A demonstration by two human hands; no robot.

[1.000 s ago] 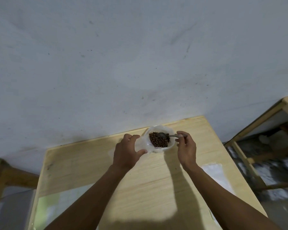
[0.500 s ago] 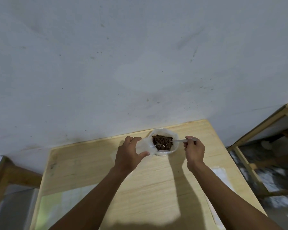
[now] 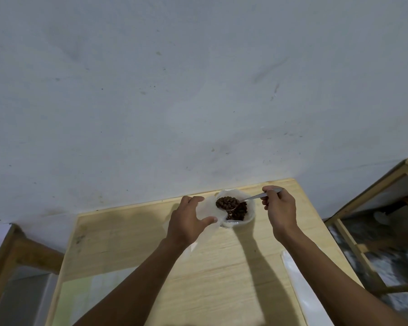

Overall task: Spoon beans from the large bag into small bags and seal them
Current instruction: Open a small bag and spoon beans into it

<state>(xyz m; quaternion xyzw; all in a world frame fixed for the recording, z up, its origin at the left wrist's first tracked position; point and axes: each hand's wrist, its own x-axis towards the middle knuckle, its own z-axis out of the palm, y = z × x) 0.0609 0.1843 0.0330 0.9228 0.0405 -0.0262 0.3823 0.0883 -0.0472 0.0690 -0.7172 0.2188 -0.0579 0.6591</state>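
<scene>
Large bag (image 3: 239, 211), clear plastic with its mouth rolled wide, sits at the far edge of the wooden surface (image 3: 222, 267) close to the grey wall (image 3: 198, 90), and that wide mouth is there to give the scooping tool easy entry to the dark brown beans (image 3: 240, 211) heaped inside. Over on the near right of the surface lies a flat strip of clear plastic (image 3: 302, 290), likely a small bag waiting its turn, though it's too pale to call for sure. Now the left hand (image 3: 189, 222): fingers and thumb curled round a pale, filmy piece of plastic (image 3: 209, 209) just beside the large bag, touching its left rim, and this looks like the small bag being held open and ready to receive. The right hand (image 3: 280, 212) is gripping the handle of a metal spoon (image 3: 245, 200) between thumb and fingers, handle angled up and away so the bowl stays level. And the bowl is loaded, a full mound of beans riding above the left side of the large bag's mouth, right at the edge nearest the waiting plastic. By the look of it this is the carry-across, a short hop from big bag to small, and a tilt of that spoon would scatter beans on the wood.
</scene>
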